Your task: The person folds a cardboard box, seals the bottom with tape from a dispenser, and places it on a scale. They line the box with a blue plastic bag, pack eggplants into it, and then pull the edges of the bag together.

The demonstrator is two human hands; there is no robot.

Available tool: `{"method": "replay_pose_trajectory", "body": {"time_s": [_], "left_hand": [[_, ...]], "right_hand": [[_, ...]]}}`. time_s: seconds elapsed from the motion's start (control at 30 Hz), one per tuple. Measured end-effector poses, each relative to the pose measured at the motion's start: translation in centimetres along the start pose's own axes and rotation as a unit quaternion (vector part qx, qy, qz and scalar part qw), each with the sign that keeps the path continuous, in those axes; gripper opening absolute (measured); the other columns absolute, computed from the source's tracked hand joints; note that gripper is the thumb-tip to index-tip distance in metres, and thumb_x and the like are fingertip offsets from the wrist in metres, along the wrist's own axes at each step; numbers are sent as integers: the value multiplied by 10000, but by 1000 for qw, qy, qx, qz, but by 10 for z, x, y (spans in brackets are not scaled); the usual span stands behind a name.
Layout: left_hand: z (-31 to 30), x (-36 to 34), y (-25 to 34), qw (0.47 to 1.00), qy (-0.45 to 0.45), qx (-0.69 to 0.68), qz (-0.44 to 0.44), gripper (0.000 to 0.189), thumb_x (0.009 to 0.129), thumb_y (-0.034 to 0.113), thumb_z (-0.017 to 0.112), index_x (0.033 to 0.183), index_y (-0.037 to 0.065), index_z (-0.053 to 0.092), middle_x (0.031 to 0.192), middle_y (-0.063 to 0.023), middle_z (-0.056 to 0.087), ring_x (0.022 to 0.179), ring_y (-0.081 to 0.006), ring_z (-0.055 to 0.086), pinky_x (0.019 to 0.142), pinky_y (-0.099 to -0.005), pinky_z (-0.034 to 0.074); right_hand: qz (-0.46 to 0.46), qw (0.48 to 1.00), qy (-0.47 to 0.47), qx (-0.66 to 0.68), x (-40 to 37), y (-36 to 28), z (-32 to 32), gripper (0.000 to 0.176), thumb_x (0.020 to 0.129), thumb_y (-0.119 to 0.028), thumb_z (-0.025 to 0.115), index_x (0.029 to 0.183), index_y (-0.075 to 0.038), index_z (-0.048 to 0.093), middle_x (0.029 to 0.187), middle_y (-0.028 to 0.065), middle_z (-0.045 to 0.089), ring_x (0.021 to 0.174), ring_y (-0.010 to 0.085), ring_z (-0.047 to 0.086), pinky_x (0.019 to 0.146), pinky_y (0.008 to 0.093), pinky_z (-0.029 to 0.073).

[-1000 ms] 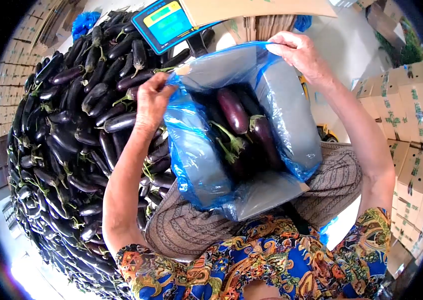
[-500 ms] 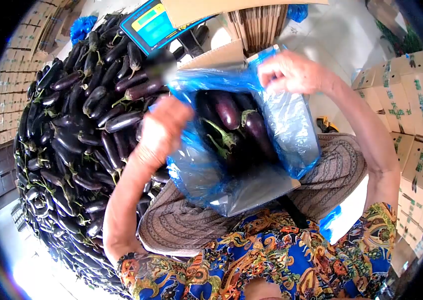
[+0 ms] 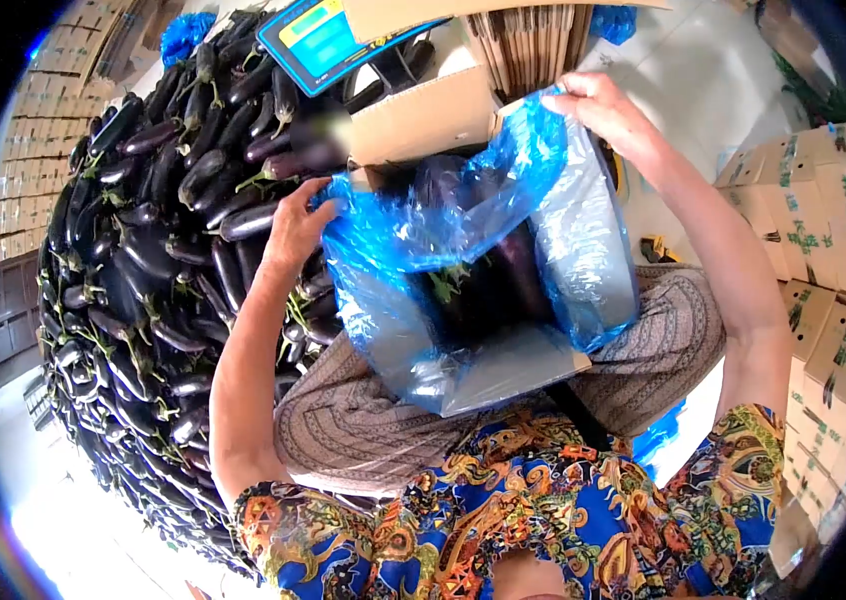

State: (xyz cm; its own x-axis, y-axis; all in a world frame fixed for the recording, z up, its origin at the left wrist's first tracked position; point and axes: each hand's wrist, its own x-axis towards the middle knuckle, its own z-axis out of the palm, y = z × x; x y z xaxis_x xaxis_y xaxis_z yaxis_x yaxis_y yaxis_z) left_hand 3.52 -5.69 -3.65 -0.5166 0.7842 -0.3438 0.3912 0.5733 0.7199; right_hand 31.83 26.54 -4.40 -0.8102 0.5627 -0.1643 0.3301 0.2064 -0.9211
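Observation:
A thin blue plastic bag [image 3: 423,240] lines an open cardboard box [image 3: 423,115] in front of my lap. My left hand [image 3: 298,222] is closed on the bag's left corner, thumb and fingers pinching the film. At the far right corner, my right hand [image 3: 608,112] grips the bag's edge between thumb and fingers. Between the hands the film sags in a loose band across the box. Beneath and behind it lie dark purple eggplants [image 3: 515,260], partly veiled by the plastic; a green stem shows below the band.
A large heap of eggplants [image 3: 153,260] rises at my left. Behind the box stands a scale with a blue display [image 3: 318,45], beside a stack of flattened cardboard [image 3: 528,50]. Packed cartons [image 3: 793,195] are piled at the right. A yellow-black tool [image 3: 655,248] lies on the floor.
The bag's far edge has come off the box's far wall and now hangs over the eggplants. My left hand has moved outward and my right hand away from me and right.

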Motion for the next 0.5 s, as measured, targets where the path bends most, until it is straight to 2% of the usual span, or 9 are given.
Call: {"method": "replay_pose_trajectory", "body": {"time_s": [0.1,0.13,0.23,0.27,0.37,0.4,0.43,0.47,0.5], "left_hand": [[0,-2,-11,964,54,-255,-51,327,859,154,649,1154,13,629,911,-44,673,774,-114,612,719,-260,495],[-4,-1,-17,941,60,-322,-84,276,871,148,650,1116,21,645,870,-25,661,745,-86,594,700,-252,497],[-15,-11,-5,974,113,-178,-80,165,894,152,622,1004,34,656,831,14,636,704,-72,571,626,-217,470],[-19,-10,-11,984,137,-102,-55,175,892,176,628,1005,45,656,822,32,623,683,-56,543,609,-209,446],[-21,-31,26,987,122,-100,-18,168,904,180,606,990,44,653,796,32,616,659,-57,525,570,-211,401],[-15,-40,36,991,72,-106,37,165,900,153,581,997,38,648,778,36,611,655,-60,526,569,-210,402],[-7,-56,58,996,-10,-63,58,174,881,105,555,1011,31,644,772,41,606,649,-62,528,575,-206,409],[3,-74,68,989,-106,-65,76,128,895,137,593,907,16,633,753,-48,631,723,-115,604,607,-278,490],[15,-90,81,976,-178,-51,112,132,881,128,630,927,6,649,800,-62,652,750,-135,621,647,-282,504]], "right_hand": [[29,992,77,-99,-13,-44,1,275,907,-307,616,780,-64,592,681,-40,488,645,68,458,597,253,391],[-23,988,106,-110,-14,-42,-3,294,909,-325,612,747,-85,564,659,-49,463,615,62,445,576,233,377],[-35,997,52,-36,-9,-56,-9,241,917,-297,617,765,-114,575,667,-59,495,602,26,433,533,205,352],[-39,998,23,-48,-22,-76,-1,229,910,-291,622,775,-106,597,660,-38,522,607,49,467,545,230,384],[-102,979,-111,-136,-61,-113,28,192,878,-261,643,806,-84,644,666,25,589,617,130,550,578,296,459],[-153,951,-183,-198,-68,-105,39,174,862,-245,656,817,-77,648,685,46,603,617,165,566,588,313,471],[-116,933,-278,-196,-78,-101,49,172,848,-237,664,818,-69,645,701,64,609,633,196,580,607,337,480],[-78,905,-370,-193,-87,-98,57,171,834,-229,672,819,-61,643,717,83,614,649,228,595,625,362,489],[-119,887,-394,-211,-97,-91,60,175,831,-227,673,809,-57,637,707,88,615,656,237,605,634,372,490]]}}
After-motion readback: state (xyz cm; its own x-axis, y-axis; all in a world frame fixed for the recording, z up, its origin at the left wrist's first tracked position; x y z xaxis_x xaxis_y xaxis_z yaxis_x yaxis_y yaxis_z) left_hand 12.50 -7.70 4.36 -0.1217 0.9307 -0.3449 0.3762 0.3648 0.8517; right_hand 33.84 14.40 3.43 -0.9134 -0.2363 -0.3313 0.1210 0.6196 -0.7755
